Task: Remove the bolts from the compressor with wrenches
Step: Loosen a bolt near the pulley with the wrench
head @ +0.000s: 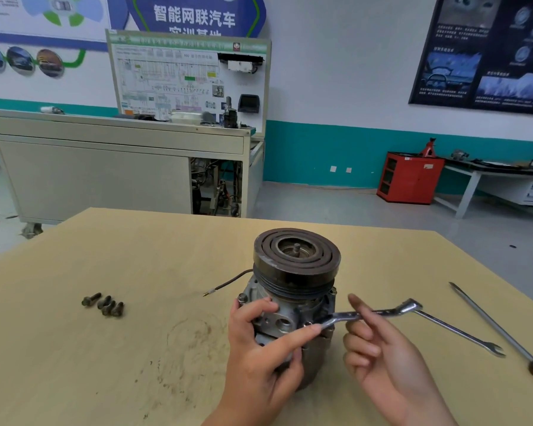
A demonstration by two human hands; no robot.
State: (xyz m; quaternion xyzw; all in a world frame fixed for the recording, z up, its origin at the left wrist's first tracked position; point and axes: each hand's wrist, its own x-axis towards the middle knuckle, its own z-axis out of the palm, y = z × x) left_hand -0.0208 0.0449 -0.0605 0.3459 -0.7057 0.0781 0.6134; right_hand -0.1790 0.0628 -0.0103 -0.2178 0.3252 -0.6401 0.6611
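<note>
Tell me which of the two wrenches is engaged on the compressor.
The wrench pinched in the right hand, its head against the side of the compressor. The other wrench lies untouched on the table to the right, beside the screwdriver.

Screwdriver (490, 321) on wooden table (105, 364)

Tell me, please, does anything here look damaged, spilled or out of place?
Nothing serious. Dark ring-shaped grime smudges the table left of the compressor, and the compressor's wire trails loose, plugged into nothing.
</note>
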